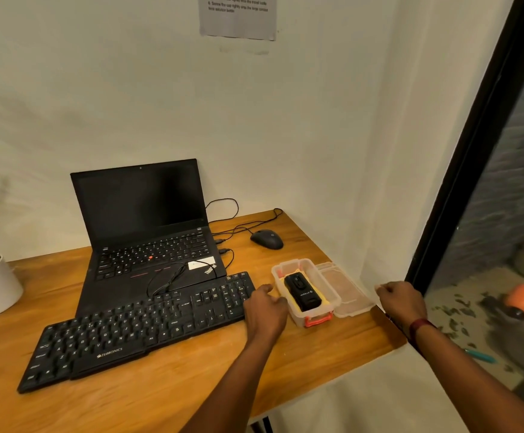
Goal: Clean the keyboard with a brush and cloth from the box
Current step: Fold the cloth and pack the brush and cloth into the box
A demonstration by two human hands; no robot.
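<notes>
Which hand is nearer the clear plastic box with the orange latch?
Left. The left hand is beside the box, at its left wall; the right hand is beyond the clear lid.

The black plastic keyboard (142, 326) lies askew near the wooden table's (192, 385) front edge. The open clear plastic box (295, 312) stands toward the right edge.

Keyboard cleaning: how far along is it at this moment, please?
Done: the box is open, its lid lying beside it on the table. In hand: no tool held yet; the left hand is next to the box, the right hand near the lid. Left: take out the black tool and the yellow cloth beneath it, then brush and wipe the keyboard.
</notes>
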